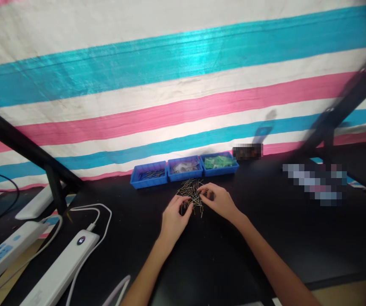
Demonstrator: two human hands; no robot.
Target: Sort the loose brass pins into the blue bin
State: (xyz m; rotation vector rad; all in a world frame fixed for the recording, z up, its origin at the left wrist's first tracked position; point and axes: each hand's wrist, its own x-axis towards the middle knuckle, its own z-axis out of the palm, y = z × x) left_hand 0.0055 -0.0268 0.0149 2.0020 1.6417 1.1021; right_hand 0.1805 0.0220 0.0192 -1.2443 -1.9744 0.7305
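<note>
On black counter point(221, 263), loose pile of thin metal pieces point(191, 191), just in front of three blue bins point(185, 175). Left hand point(174, 214) at pile's near left edge, right hand point(220, 201) at right edge, hands apart from each other, fingers curved; too small to tell whether fingertips pinch any piece. Right bin point(221, 171) holds green items.

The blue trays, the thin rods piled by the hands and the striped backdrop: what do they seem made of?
Blue trays: probably plastic, slightly glossy, given the even colour and thin walls. Thin rods: likely metal, from their brassy and grey tones, though too small to be sure. Striped backdrop: apparently shiny plastic sheeting, judging by its creases and glare.
</note>
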